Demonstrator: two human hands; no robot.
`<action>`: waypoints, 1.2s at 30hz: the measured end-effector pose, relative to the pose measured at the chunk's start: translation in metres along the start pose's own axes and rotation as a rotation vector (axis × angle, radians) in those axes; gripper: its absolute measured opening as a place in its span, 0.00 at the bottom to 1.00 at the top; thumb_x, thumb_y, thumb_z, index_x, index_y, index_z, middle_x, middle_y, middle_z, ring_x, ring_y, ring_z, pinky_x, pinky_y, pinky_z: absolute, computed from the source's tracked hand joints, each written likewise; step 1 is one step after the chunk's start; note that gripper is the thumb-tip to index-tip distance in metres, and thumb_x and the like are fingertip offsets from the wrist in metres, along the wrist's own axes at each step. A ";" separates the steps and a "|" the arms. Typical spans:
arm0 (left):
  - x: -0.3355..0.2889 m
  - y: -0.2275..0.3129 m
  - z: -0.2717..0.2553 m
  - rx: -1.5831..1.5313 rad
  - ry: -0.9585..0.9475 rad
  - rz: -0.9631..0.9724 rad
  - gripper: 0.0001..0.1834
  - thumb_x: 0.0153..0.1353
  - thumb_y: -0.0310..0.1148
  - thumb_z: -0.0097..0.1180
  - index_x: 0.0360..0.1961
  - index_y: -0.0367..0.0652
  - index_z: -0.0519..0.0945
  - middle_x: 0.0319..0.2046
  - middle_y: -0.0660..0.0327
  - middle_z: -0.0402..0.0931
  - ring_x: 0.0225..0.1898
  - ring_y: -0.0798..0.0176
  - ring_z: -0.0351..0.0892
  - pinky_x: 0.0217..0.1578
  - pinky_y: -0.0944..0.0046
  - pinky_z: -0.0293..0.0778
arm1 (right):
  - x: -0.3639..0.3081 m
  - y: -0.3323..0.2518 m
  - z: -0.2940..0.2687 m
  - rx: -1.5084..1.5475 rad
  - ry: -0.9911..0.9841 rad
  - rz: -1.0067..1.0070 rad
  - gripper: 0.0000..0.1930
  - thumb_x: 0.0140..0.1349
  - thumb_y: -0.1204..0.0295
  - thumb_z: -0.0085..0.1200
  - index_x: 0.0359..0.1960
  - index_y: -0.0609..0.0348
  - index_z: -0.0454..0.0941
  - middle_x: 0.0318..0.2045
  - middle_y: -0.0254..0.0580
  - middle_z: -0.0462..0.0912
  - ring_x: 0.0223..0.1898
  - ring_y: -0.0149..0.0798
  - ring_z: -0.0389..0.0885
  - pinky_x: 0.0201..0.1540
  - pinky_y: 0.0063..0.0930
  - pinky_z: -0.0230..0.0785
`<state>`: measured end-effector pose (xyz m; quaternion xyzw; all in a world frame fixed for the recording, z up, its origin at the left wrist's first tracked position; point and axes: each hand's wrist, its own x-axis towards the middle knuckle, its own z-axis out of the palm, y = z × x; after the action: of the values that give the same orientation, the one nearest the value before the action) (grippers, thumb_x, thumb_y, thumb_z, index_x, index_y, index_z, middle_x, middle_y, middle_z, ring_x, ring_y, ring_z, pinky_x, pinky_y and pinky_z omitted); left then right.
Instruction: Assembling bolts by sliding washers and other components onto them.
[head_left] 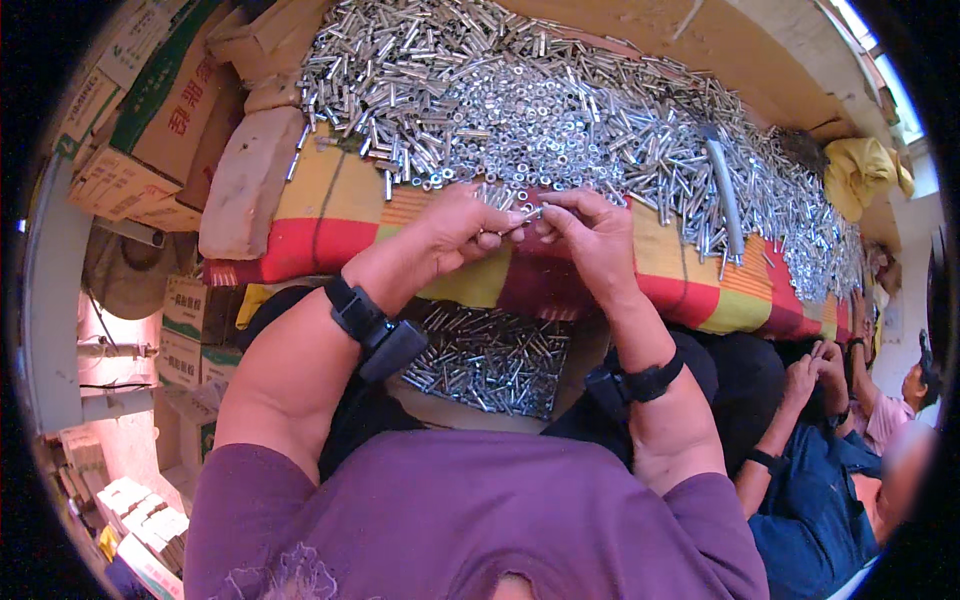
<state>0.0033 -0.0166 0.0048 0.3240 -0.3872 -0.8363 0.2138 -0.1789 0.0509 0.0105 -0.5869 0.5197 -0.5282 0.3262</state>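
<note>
Both my hands meet in the middle, just over the near edge of the metal-parts pile. My left hand (465, 230) is closed, thumb and fingers pinching a small silvery metal fastener (528, 215). From the other side my right hand (598, 232) pinches at the same spot, its thumb and forefinger on the small metal part. Its exact kind is too small to tell. Right behind the fingers lie loose metal nuts and rings (535, 125). Heaps of slim metal tubes or bolts (420, 60) spread on either side of them.
A checked cloth (680, 275) covers the work surface. A brick-like block (250, 185) sits at its left, and a grey bar (724, 195) lies on the pile. Below, between my knees, is a box of finished-looking bolts (490, 365). Cartons (165, 130) stand left; co-workers' hands (815, 370) work at right.
</note>
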 end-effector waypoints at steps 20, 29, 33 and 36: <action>-0.004 0.011 -0.002 0.234 0.088 0.159 0.07 0.53 0.29 0.60 0.33 0.40 0.78 0.21 0.64 0.76 0.12 0.77 0.61 0.12 0.76 0.54 | 0.006 -0.013 0.011 0.221 0.045 0.351 0.03 0.56 0.76 0.58 0.31 0.62 0.81 0.21 0.33 0.79 0.20 0.23 0.75 0.22 0.16 0.68; -0.001 0.007 0.009 0.505 0.247 0.336 0.05 0.51 0.27 0.63 0.28 0.40 0.78 0.19 0.65 0.76 0.14 0.76 0.66 0.14 0.74 0.59 | 0.007 -0.008 0.007 0.011 0.062 0.276 0.08 0.56 0.71 0.59 0.25 0.62 0.78 0.18 0.32 0.76 0.18 0.23 0.69 0.20 0.20 0.62; -0.002 0.007 0.012 0.603 0.244 0.360 0.06 0.51 0.29 0.63 0.27 0.41 0.78 0.19 0.66 0.75 0.14 0.76 0.66 0.14 0.73 0.60 | 0.012 -0.001 0.002 -0.134 -0.054 0.186 0.12 0.59 0.67 0.56 0.22 0.61 0.76 0.16 0.32 0.73 0.18 0.25 0.65 0.21 0.24 0.59; -0.001 0.005 0.010 0.680 0.223 0.457 0.07 0.51 0.31 0.64 0.27 0.41 0.78 0.18 0.67 0.74 0.15 0.77 0.67 0.15 0.73 0.61 | 0.013 0.003 0.002 -0.209 -0.078 0.099 0.14 0.60 0.64 0.54 0.21 0.61 0.74 0.15 0.33 0.71 0.18 0.26 0.62 0.21 0.27 0.57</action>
<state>-0.0027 -0.0135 0.0141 0.3704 -0.6773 -0.5518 0.3154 -0.1794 0.0372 0.0111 -0.6116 0.5871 -0.4311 0.3089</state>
